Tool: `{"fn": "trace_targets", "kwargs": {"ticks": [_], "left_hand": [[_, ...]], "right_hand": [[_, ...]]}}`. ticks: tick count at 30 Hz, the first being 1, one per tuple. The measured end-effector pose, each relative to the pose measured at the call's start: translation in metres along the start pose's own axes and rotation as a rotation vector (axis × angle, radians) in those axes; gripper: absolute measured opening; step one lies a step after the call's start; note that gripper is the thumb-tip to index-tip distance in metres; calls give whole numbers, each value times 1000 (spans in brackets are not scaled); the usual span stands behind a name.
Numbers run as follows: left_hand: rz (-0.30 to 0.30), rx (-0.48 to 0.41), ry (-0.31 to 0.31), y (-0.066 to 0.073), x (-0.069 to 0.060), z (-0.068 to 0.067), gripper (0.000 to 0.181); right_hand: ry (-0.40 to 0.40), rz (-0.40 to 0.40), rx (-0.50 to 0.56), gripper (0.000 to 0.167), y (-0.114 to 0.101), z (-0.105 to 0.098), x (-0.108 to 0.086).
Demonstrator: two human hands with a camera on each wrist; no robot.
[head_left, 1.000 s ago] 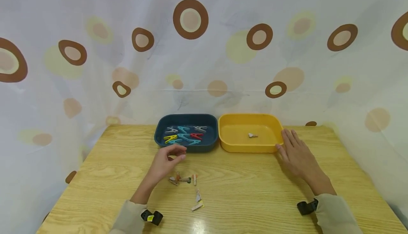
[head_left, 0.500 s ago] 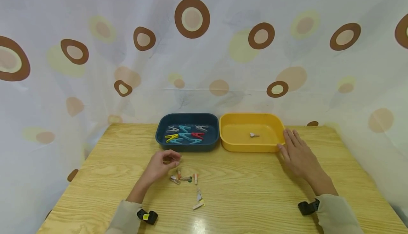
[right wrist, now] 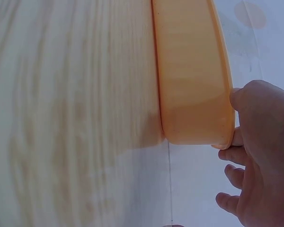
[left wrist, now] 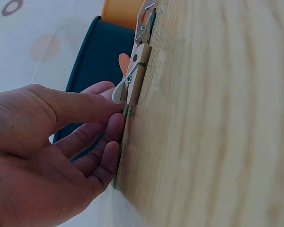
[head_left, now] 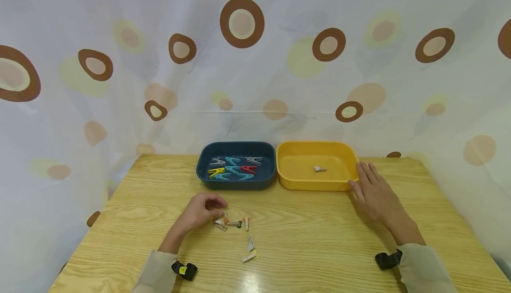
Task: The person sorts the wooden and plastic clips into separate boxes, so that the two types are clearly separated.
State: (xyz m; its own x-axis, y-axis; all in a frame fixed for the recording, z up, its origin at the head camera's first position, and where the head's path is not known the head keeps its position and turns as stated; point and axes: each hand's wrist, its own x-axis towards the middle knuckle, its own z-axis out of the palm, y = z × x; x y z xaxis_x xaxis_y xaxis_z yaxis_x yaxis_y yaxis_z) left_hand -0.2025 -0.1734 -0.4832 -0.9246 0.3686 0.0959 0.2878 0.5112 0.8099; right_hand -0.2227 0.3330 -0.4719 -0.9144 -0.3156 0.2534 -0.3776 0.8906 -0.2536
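My left hand (head_left: pixel 201 213) hovers low at a small group of wooden clothespins, its thumb and forefinger curved with a gap between them. In the left wrist view its fingertips are close by a clothespin (left wrist: pixel 138 80) with a white heart; whether they touch it is unclear. An orange-decorated clothespin (head_left: pixel 226 218) and a green-decorated one (head_left: pixel 234 224) lie beside it. My right hand (head_left: pixel 379 199) rests at the right end of the yellow tray (head_left: pixel 311 185), fingers extended along its side and thumb at the near rim. One heart clothespin (head_left: pixel 320 168) lies in that tray.
Left of the yellow tray, and touching it, stands a dark blue tray (head_left: pixel 239 185) with several plastic clothespins. More wooden clothespins lie nearer me, among them a yellow-decorated one (head_left: pixel 249 256). A patterned curtain (head_left: pixel 255 75) hangs behind the wooden table (head_left: pixel 311 239).
My left hand has moved down and back from the dark blue tray's front edge to the wooden clothespins. The right hand keeps its place at the yellow tray.
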Motion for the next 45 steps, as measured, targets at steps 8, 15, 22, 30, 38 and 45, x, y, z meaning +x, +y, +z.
{"fn": "trace_targets", "kwargs": {"ticks": [8,15,22,30,38,45], "left_hand": [[25,49,-35,2,0,5,23],[14,30,-61,1,1,7,15],[27,39,-74,1,2,7,11],[16,34,-50,2,2,7,7],[6,20,-35,4,4,10,7],[-6,15,-9,7,4,10,7]], "right_hand": [[-3,-10,9,67,-1,-1,-1],[-7,-2,7,68,1,1,0],[2,-3,9,68,2,3,-1],[14,-11,3,67,1,2,-1],[3,2,-11,68,0,-1,-2],[-7,10,-15,68,1,0,-1]]}}
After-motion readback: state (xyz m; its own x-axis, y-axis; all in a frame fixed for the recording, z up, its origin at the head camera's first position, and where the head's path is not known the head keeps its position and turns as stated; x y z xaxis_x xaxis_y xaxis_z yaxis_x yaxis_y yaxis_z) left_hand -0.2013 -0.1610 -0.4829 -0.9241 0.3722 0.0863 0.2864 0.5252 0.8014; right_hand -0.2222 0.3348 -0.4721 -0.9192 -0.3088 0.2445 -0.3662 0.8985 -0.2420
